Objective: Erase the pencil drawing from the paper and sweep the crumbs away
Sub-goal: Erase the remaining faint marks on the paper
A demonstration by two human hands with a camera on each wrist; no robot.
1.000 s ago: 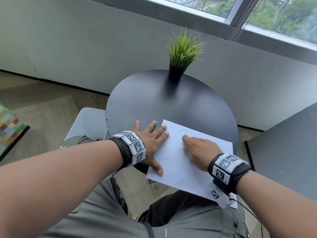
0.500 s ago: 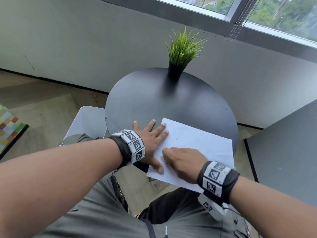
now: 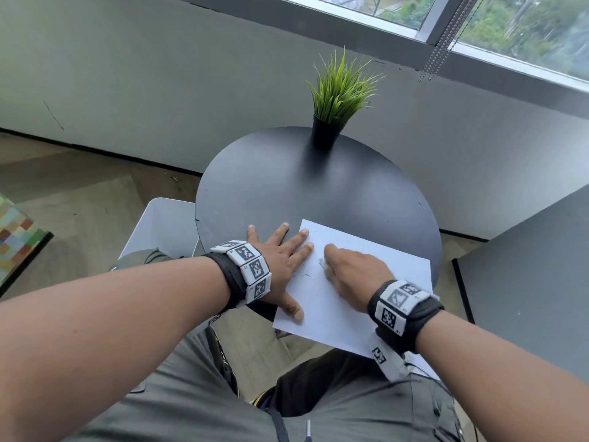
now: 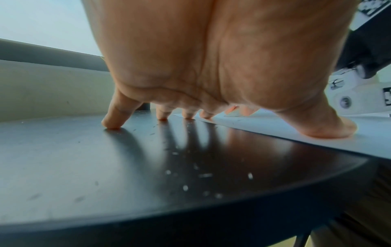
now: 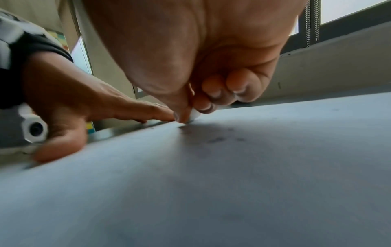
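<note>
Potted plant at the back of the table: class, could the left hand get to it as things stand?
Probably yes: bare table lies between the left hand and the potted plant, though the hand now presses the paper.

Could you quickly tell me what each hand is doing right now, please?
Left hand: open, fingers spread flat, pressing the paper onto the table.
Right hand: closed, pinching a small white eraser against the paper.

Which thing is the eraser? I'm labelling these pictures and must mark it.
Start at the round black table and find the white paper at its near edge. On the paper, the right hand pinches the eraser, a small white lump pressed to the sheet at the fingertips, the only thing held.
</note>
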